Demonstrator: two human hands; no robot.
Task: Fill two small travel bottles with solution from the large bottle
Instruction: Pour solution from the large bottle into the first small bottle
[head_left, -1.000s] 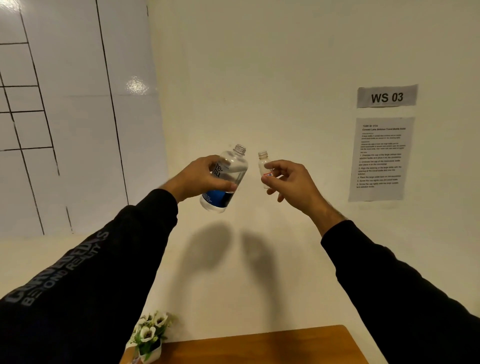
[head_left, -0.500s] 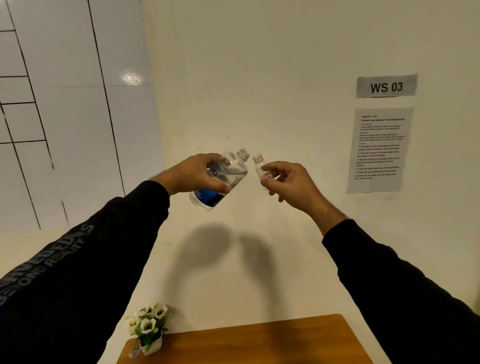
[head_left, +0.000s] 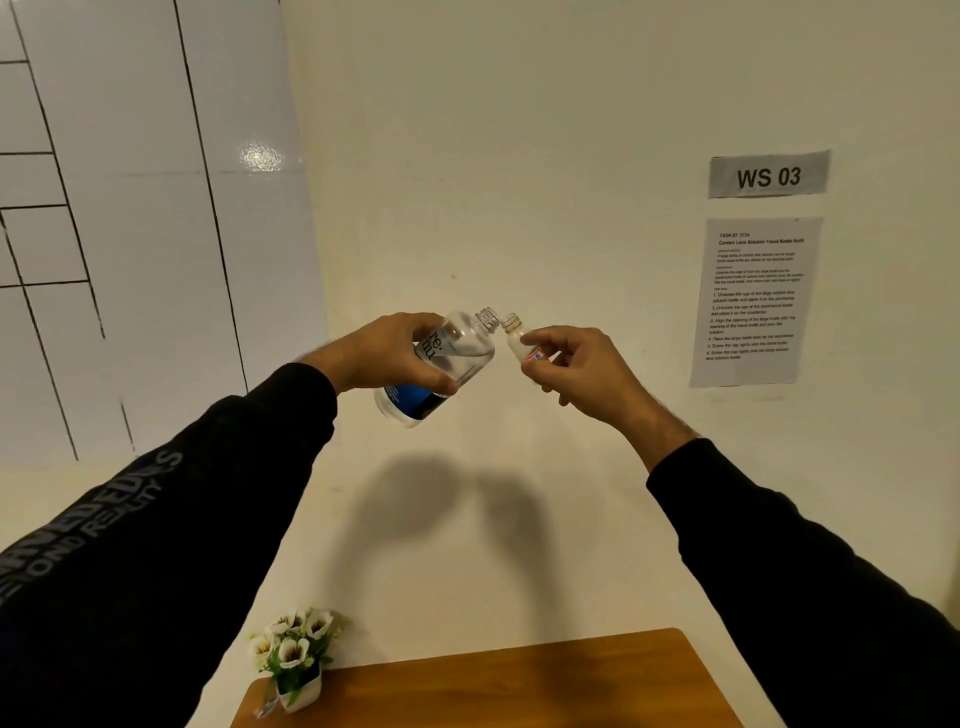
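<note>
My left hand (head_left: 384, 353) grips the large clear bottle (head_left: 457, 358) with a blue label, held in the air in front of the wall and tilted to the right, its cap off. My right hand (head_left: 576, 369) pinches a small white travel bottle (head_left: 514, 340) between thumb and fingers, its open neck tipped slightly left. The two open necks almost touch, the large bottle's mouth just left of the small one's. I cannot make out any liquid flowing. No second small bottle is in view.
A wooden table (head_left: 519, 686) shows at the bottom edge, far below both hands. A small white pot of white flowers (head_left: 293, 660) stands at its left corner. A "WS 03" sign (head_left: 769, 174) and an instruction sheet (head_left: 753, 301) hang on the wall.
The large bottle has tilted further right and its mouth has closed the gap to the small bottle's neck. Both hands drew closer together.
</note>
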